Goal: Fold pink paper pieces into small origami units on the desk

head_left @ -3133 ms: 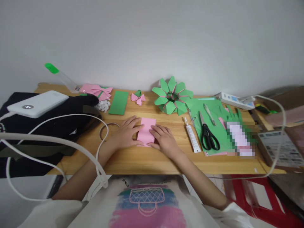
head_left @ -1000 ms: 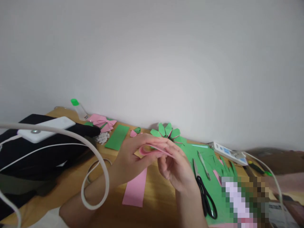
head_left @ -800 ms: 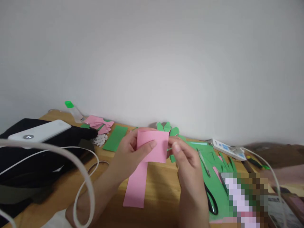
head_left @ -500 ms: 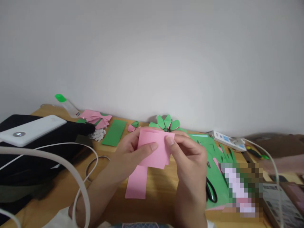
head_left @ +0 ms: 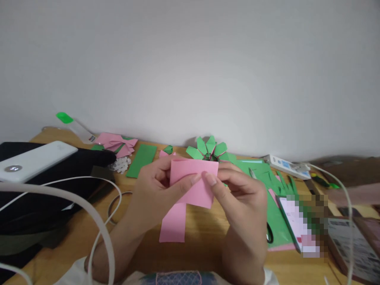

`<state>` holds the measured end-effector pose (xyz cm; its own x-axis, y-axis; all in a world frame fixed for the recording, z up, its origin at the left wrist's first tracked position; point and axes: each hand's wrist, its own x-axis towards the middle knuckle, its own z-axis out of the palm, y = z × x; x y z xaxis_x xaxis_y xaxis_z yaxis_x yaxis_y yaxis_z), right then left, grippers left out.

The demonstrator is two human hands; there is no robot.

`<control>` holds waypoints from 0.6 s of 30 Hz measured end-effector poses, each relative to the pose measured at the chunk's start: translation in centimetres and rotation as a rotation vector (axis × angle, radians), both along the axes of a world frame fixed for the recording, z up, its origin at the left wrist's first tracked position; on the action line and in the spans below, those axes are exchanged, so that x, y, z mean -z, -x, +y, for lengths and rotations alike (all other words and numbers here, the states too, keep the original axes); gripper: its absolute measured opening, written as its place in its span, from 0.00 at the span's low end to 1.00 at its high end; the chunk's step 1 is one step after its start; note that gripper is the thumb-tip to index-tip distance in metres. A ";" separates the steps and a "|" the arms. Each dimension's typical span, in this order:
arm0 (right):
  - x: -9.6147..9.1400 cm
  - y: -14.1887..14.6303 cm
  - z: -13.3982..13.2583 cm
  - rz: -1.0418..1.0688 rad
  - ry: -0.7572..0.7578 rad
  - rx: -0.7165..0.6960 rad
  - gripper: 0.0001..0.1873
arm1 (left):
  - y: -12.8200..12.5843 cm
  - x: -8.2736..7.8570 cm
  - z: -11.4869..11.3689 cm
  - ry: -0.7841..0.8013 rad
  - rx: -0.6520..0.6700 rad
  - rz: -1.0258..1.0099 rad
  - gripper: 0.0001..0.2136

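Both hands hold a folded pink paper (head_left: 194,184) up above the wooden table (head_left: 202,233). My left hand (head_left: 154,194) pinches its left side with the thumb on the front face. My right hand (head_left: 242,198) pinches its right side, thumb beside the left thumb. A second pink paper strip (head_left: 173,223) lies flat on the table under the hands. Behind them sits a green folded paper flower (head_left: 209,148).
A black bag (head_left: 44,182) with a white power bank (head_left: 32,160) and white cables (head_left: 89,209) fills the left. Pink folded pieces (head_left: 117,143) and a green strip (head_left: 141,160) lie at the back. Green sheets (head_left: 273,198), scissors (head_left: 269,235) and a white device (head_left: 286,166) lie right.
The pink paper, earlier pressed flat on the table, has been lifted and folded; both thumbs now meet on its front. The view has dipped slightly.
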<state>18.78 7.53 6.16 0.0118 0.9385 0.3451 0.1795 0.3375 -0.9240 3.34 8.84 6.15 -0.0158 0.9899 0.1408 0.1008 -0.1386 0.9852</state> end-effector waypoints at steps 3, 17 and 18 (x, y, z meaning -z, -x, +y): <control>-0.1 -0.1 0.0 -0.021 -0.007 0.002 0.11 | 0.0 -0.1 -0.1 -0.001 0.006 -0.007 0.05; -0.1 -0.3 0.1 -0.018 -0.002 -0.002 0.12 | 0.1 0.8 0.0 0.027 0.044 -0.049 0.08; -0.1 -0.3 0.1 -0.017 0.003 0.000 0.11 | 0.1 0.8 0.0 0.024 0.042 -0.048 0.08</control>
